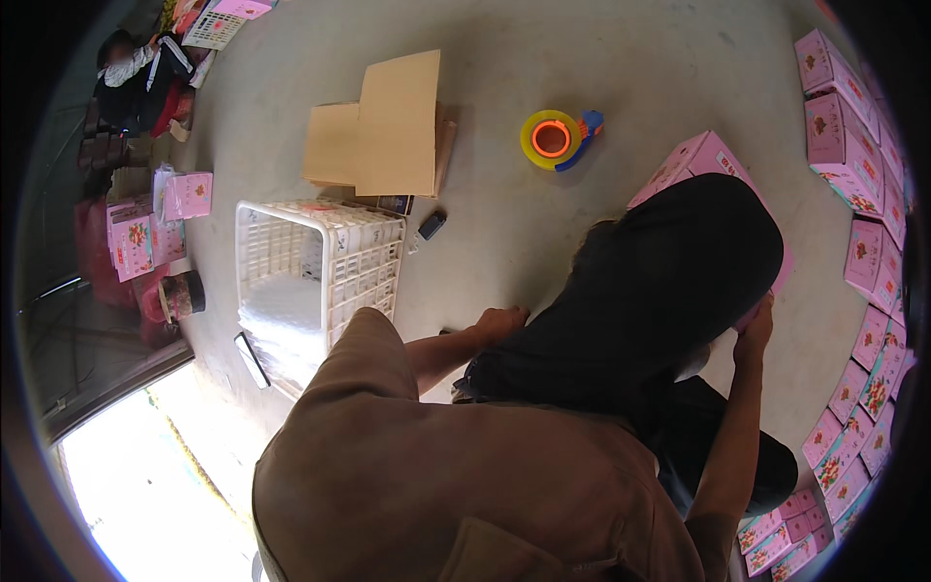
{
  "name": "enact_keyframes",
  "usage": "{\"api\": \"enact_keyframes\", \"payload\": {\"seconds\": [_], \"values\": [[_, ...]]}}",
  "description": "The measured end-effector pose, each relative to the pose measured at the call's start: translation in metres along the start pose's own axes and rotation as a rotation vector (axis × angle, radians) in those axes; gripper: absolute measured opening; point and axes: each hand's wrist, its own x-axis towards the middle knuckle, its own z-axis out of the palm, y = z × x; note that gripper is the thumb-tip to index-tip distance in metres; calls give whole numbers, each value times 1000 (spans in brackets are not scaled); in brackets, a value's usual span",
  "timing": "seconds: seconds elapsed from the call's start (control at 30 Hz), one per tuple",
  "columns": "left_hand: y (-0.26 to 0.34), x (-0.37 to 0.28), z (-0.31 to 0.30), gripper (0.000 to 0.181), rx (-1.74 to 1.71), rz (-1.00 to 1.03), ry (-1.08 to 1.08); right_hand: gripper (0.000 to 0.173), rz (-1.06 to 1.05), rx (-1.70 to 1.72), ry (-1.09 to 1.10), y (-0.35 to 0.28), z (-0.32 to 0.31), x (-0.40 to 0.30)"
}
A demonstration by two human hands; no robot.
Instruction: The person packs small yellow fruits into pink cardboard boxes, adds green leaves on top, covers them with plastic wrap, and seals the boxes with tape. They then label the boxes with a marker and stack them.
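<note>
My right hand (756, 324) touches the near edge of a pink printed cardboard box (680, 164), which is largely hidden behind my dark-trousered knee; its fingers are partly hidden, so its hold is unclear. Low on the other side, beside my thigh, is my left hand (502, 321), its fingers curled and partly out of sight. Beyond it on the concrete floor lies a tape dispenser (590, 125) with a large roll of yellow tape (533, 154). Flat brown cardboard pieces (398, 124) stand stacked farther off. A small black object (433, 225) lies near the basket.
A white plastic basket (364, 265) on its side holds clear plastic packing (280, 313). Pink boxes (844, 138) line the right side, with more (134, 236) at the left. A seated person (142, 87) is at the far left. A flat dark-faced object (252, 359) leans by the basket.
</note>
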Motion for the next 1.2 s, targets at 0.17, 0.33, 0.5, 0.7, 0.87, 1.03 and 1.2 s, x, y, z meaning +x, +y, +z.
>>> {"api": "enact_keyframes", "payload": {"seconds": [0.17, 0.33, 0.5, 0.7, 0.87, 1.03, 1.2], "values": [[1, 7, -3, 40, 108, 42, -16, 64, -1, 2, -5, 1, 3, 2], [-10, -11, 7, 29, 191, -29, 76, 63, 50, -13, -62, 14, -16, 13], [-30, -87, 9, 44, 80, -298, 373, 60, -52, -240, -108, 19, -30, 5], [-46, -124, 49, 75, -163, -834, 255, 62, -79, -228, -209, 30, -39, 25], [-61, -98, 74, 85, -388, -851, 433, 67, -100, -236, -300, 33, -42, 38], [-79, -71, 48, 74, -487, -515, 748, 66, -100, -322, -207, 24, -28, 25], [-70, -50, -6, 66, -353, -607, 735, 64, -64, -335, -107, 3, -1, -4]]}}
